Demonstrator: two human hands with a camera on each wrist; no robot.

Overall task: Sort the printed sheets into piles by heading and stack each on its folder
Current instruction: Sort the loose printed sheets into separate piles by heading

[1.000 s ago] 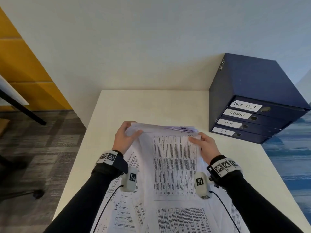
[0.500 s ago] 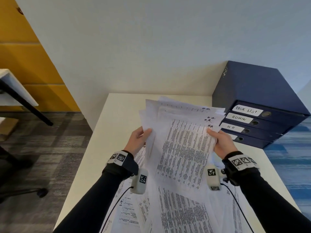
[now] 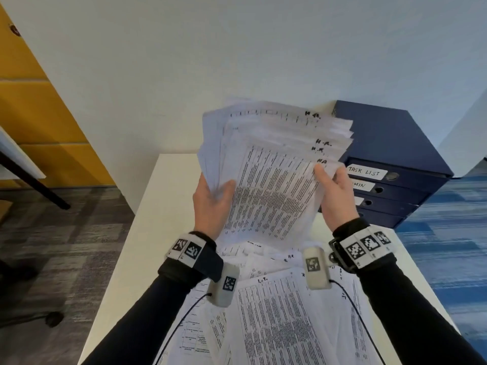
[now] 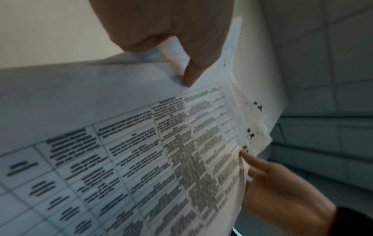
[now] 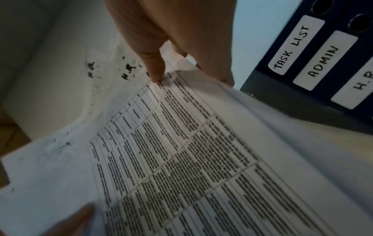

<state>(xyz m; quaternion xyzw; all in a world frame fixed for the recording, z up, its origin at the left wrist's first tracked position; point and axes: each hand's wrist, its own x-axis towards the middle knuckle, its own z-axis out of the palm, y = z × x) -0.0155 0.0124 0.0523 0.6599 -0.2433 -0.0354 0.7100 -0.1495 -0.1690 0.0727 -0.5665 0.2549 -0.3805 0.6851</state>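
Note:
A fanned bundle of printed sheets [image 3: 274, 164] marked "H.R." in their top right corners is held up above the table. My left hand [image 3: 210, 204] grips its left edge, thumb on the front sheet [image 4: 181, 159]. My right hand [image 3: 334, 196] pinches the right edge, thumb on the sheet [image 5: 201, 151]. More loose printed sheets [image 3: 276, 320], one headed "I.T.", lie spread on the table below my wrists. A stack of dark blue folders [image 3: 390, 164] stands at the right, labelled TASK LIST, ADMIN and H.R. [image 5: 322, 55].
The cream table [image 3: 155, 233] shows bare surface at its left and far parts. A white wall rises right behind it. Grey carpet and a black table leg [image 3: 34, 185] are off to the left, blue carpet [image 3: 453, 233] to the right.
Both hands have lifted the bundle off the table and tilted it upright toward my face. The sheets now fan out in front of the folders.

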